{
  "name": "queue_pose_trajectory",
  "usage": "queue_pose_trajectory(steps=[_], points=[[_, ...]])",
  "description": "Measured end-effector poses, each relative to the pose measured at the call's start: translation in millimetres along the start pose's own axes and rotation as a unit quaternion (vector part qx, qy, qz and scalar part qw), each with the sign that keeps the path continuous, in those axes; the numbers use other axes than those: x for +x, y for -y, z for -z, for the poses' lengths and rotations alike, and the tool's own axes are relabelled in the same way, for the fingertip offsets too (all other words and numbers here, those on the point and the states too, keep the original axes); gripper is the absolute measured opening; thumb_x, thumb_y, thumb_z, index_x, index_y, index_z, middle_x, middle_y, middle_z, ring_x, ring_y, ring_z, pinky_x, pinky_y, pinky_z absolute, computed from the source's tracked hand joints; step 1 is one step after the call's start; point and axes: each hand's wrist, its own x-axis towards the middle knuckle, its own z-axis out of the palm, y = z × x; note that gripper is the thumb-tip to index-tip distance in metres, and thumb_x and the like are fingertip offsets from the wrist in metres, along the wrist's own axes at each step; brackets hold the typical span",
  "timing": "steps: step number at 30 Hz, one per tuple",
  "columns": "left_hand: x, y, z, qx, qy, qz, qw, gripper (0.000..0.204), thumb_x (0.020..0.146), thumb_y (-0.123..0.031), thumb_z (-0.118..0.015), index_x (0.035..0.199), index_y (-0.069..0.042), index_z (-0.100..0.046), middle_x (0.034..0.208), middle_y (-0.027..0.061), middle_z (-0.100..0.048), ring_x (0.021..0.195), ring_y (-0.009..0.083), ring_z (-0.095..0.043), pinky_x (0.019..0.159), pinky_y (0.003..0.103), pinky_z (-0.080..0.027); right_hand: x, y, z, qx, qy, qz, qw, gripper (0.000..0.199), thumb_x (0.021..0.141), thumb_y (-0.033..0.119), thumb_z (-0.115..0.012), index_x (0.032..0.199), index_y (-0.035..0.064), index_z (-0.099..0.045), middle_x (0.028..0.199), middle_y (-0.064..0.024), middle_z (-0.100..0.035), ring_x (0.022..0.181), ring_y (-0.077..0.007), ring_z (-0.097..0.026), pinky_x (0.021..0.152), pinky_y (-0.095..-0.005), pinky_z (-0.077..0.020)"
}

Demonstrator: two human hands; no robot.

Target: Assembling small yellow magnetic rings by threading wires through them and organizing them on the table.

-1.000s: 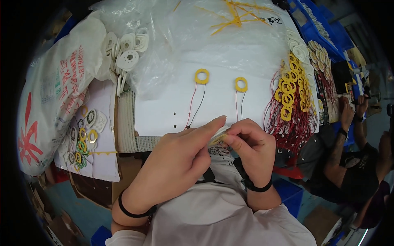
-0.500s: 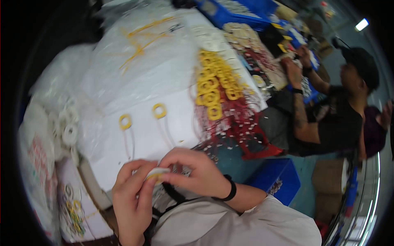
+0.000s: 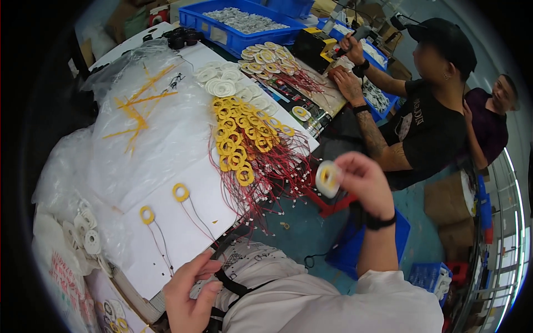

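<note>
My right hand is raised at the right, thumb and fingers pinching a white disc with a yellow ring in its middle. Near the table's front edge, my left hand has its fingers apart and nothing in them. Two yellow rings with thin wire leads lie separately on the white table: one ring just beyond my left hand, the other ring farther right. A heap of yellow rings spreads at the table's right side, its red wires hanging over the edge.
Crumpled clear plastic covers the table's left. White discs and assembled discs lie beyond the heap, before a blue bin. A co-worker sits at the right; another person is behind. A blue crate stands on the floor.
My hands have parted. The right hand has carried the white disc up and to the right, while the left has let go of it and opened. The view has shifted.
</note>
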Motion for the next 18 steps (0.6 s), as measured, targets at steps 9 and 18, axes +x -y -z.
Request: queue_pose_trajectory(steps=[9, 18], points=[[-17.3, 3.5, 25.3, 0.038, -0.037, 0.023, 0.998, 0.035, 0.092, -0.006, -0.062, 0.125, 0.006, -0.062, 0.100, 0.0157, -0.072, 0.095, 0.0208, -0.069, 0.088, 0.032, -0.052, 211.1, -99.5, 110.9, -0.172, -0.185, -0.005, 0.968, 0.025, 0.086, 0.019, -0.078, 0.106, 0.0071, -0.069, 0.080, 0.0031, -0.064, 0.066, -0.0056, -0.055, 0.055, -0.0207, -0.0395], [-9.8, 10.8, 41.3, 0.078, -0.086, 0.005, 0.993, 0.031, 0.090, -0.001, -0.067, 0.121, 0.003, -0.065, 0.098, 0.0136, -0.073, 0.085, 0.0174, -0.069, 0.077, 0.028, -0.053, 258.2, -122.8, 144.0, -0.300, -0.179, 0.064, 0.935, 0.025, 0.085, 0.016, -0.079, 0.102, -0.0007, -0.073, 0.090, -0.0083, -0.073, 0.082, -0.0140, -0.067, 0.074, -0.0259, -0.0510]])
